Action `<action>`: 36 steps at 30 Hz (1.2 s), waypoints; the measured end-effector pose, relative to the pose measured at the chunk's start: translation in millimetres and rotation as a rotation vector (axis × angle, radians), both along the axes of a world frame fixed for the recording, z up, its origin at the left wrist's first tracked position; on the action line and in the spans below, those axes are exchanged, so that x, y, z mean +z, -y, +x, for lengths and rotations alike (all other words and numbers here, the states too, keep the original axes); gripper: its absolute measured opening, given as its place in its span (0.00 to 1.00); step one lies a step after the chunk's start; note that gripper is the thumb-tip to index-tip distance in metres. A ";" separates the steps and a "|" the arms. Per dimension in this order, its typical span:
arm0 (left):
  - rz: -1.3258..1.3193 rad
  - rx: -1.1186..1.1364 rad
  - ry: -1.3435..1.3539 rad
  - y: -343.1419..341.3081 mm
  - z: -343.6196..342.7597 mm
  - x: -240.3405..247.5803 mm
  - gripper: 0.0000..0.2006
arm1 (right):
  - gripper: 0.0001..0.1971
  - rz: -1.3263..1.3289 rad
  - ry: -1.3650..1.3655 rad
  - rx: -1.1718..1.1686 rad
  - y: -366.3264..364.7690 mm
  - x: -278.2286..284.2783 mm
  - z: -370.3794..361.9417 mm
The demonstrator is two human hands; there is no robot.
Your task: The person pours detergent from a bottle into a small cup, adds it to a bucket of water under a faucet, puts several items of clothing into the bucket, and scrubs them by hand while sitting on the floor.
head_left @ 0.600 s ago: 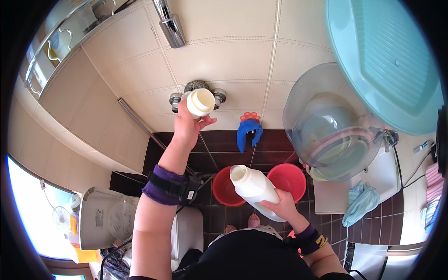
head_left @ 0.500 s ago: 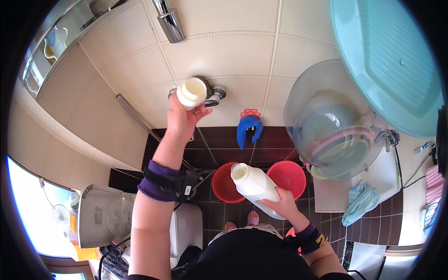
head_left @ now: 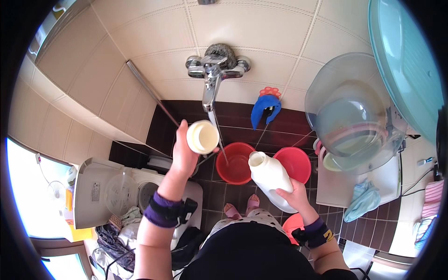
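Note:
My left hand (head_left: 185,148) holds a large cream-coloured cap (head_left: 202,137) with its hollow side facing up. It hangs just below and beside the chrome faucet (head_left: 213,77). In my right hand (head_left: 295,196) is a white plastic bottle (head_left: 271,179), uncapped and tilted, its mouth pointing up and away from me. A thin stream of water runs from the faucet spout into a red bucket (head_left: 234,164). The bottle's mouth is close to that bucket's right rim. Behind the bottle stands a second, pinkish-red bucket (head_left: 298,164).
Stacked clear and pastel basins (head_left: 357,116) and a turquoise washboard tub (head_left: 410,70) crowd the right side. A light-blue cloth (head_left: 363,200) drapes over a white ledge. At lower left, an open-lidded washing machine (head_left: 100,196) stands beside bundled laundry. A blue cloth (head_left: 266,111) hangs on the wall.
My left hand has come down from in front of the faucet with the cap, uncovering the spout and water stream. The view has shifted; the bottle stays in my right hand.

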State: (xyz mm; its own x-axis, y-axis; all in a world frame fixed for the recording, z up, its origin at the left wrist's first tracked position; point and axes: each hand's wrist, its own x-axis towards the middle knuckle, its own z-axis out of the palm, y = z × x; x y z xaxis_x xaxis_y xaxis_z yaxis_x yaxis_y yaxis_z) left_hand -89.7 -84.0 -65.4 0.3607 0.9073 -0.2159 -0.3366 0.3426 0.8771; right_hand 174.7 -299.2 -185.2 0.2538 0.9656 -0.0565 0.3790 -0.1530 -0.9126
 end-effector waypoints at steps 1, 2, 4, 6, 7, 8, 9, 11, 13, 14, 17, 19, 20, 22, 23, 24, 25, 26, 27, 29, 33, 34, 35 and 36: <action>-0.051 0.044 0.004 9.1 -9.7 -14.3 0.30 | 0.21 0.009 -0.003 -0.004 0.7 -3.3 -2.1; -0.080 0.058 0.008 19.0 -20.5 -27.5 0.31 | 0.21 0.017 -0.006 -0.008 1.4 -5.8 -5.1; -0.155 0.104 -0.032 36.9 -42.8 -50.0 0.30 | 0.20 0.013 0.006 0.004 4.8 -13.8 -9.2; -0.225 0.160 -0.028 49.5 -63.2 -79.2 0.29 | 0.19 -0.006 -0.048 0.002 7.4 -18.7 -18.0; -0.239 0.177 -0.012 53.3 -68.5 -87.5 0.29 | 0.19 -0.007 -0.068 -0.003 6.8 -19.7 -19.2; -0.277 0.199 -0.046 62.0 -72.0 -92.1 0.28 | 0.19 -0.018 -0.062 0.001 10.1 -24.7 -20.0; -0.292 0.197 -0.035 68.7 -78.9 -100.5 0.28 | 0.20 -0.021 -0.057 0.004 10.9 -24.3 -22.5; -0.297 0.200 -0.069 81.2 -87.2 -113.4 0.27 | 0.21 -0.032 -0.050 0.010 13.1 -25.9 -26.8; -0.330 0.205 -0.062 90.3 -99.2 -129.4 0.27 | 0.22 -0.030 -0.036 0.031 14.8 -33.2 -28.4; -0.339 0.206 -0.058 94.6 -104.5 -138.5 0.27 | 0.22 -0.018 -0.026 0.044 15.0 -35.9 -29.1; -0.345 0.205 -0.054 106.6 -113.8 -145.8 0.27 | 0.22 -0.028 -0.026 0.069 15.4 -36.2 -33.9; -0.322 0.177 -0.045 112.4 -119.8 -152.4 0.28 | 0.23 -0.037 -0.022 0.071 14.5 -35.6 -35.4; -0.341 0.183 -0.038 113.5 -121.0 -154.5 0.28 | 0.23 -0.038 -0.016 0.067 14.4 -36.6 -35.6; -0.347 0.168 -0.051 116.0 -120.9 -153.9 0.28 | 0.23 -0.045 -0.005 0.059 15.4 -38.3 -34.9; -0.350 0.159 -0.058 116.6 -120.2 -153.4 0.29 | 0.23 -0.048 -0.001 0.059 15.4 -38.9 -34.3; -0.358 0.153 -0.059 117.0 -118.6 -153.6 0.29 | 0.23 -0.053 0.005 0.057 15.6 -39.3 -32.7; -0.366 0.147 -0.059 117.1 -116.7 -153.7 0.29 | 0.23 -0.058 0.017 0.063 15.3 -40.5 -30.9; -0.374 0.140 -0.060 117.0 -114.4 -153.9 0.29 | 0.23 -0.064 0.029 0.069 14.7 -42.0 -28.9; -0.387 0.148 -0.077 117.7 -111.4 -155.1 0.29 | 0.24 -0.072 0.040 0.076 14.6 -42.8 -27.2; -0.411 0.165 -0.110 118.5 -103.8 -158.3 0.28 | 0.24 -0.105 0.041 0.085 11.5 -41.1 -26.1; -0.474 0.171 -0.125 121.8 -95.0 -165.7 0.29 | 0.23 -0.122 0.049 0.104 2.6 -45.8 -23.3; -0.483 0.159 -0.132 123.5 -92.9 -166.7 0.29 | 0.23 -0.143 0.056 0.118 -1.3 -47.9 -22.4; -0.492 0.149 -0.138 125.2 -91.7 -168.0 0.29 | 0.23 -0.165 0.062 0.134 -6.1 -50.0 -21.6; -0.499 0.120 -0.146 126.7 -90.9 -172.2 0.30 | 0.23 -0.186 0.072 0.149 -10.9 -52.3 -19.6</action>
